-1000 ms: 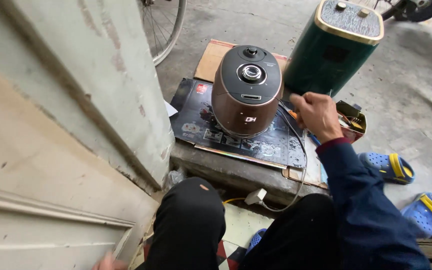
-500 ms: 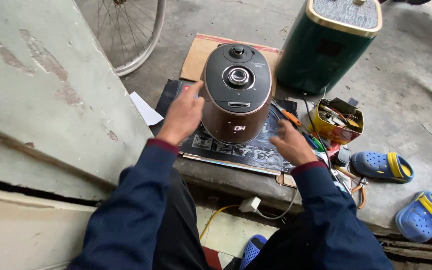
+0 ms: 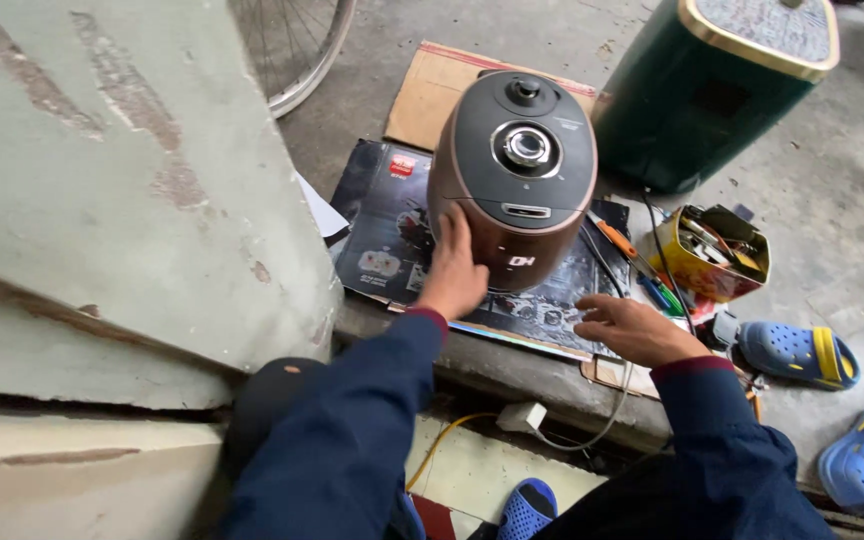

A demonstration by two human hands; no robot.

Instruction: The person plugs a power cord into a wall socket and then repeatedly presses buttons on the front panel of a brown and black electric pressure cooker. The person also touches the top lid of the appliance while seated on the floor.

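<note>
A brown electric rice cooker (image 3: 518,180) with a dark lid stands on a flattened printed cardboard sheet (image 3: 384,235) on a concrete step. My left hand (image 3: 455,272) lies flat against the cooker's lower left front. My right hand (image 3: 632,328) hovers palm down over the cardboard, just right of the cooker, fingers spread and holding nothing. Both arms wear dark blue sleeves.
A green appliance with a gold rim (image 3: 717,85) stands behind right. A yellow tin of tools (image 3: 720,252) and loose screwdrivers (image 3: 642,272) lie right of the cooker. Blue sandals (image 3: 800,352), a bicycle wheel (image 3: 297,45), a white plug and cable (image 3: 524,418), and a grey wall (image 3: 102,200) at left.
The view has come closer. My left hand slid down from the cooker's upper left side to its lower front. My right hand drew back from the cooker's right side to above the cardboard.
</note>
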